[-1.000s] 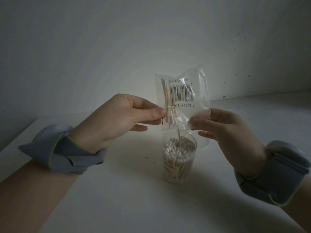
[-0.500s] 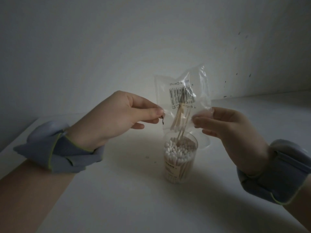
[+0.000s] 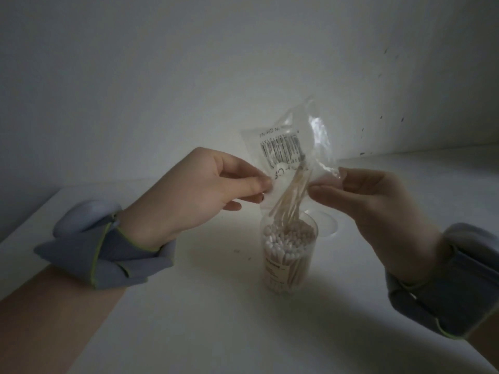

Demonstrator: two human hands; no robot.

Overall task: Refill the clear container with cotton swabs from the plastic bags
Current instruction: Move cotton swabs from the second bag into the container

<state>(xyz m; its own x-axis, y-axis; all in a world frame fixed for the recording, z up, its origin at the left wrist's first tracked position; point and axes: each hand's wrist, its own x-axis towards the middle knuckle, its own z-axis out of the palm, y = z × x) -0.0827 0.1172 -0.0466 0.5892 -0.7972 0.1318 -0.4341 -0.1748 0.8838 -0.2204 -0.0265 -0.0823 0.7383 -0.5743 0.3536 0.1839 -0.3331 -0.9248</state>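
Observation:
A clear plastic bag with a barcode label hangs upside down, its open end over the clear container. My left hand pinches the bag's lower left corner and my right hand pinches its lower right corner. A bundle of wooden-stick cotton swabs slides out of the bag's mouth, lower ends reaching into the container. The round container stands upright on the white table, packed with white swab tips up to its rim.
The white table runs back to a pale wall. A round clear lid lies on the table just behind the container. Grey cuffs wrap both wrists.
The swabs have slid down out of the bag toward the container. The upper part of the bag now looks empty and crumpled, tilted a little to the right.

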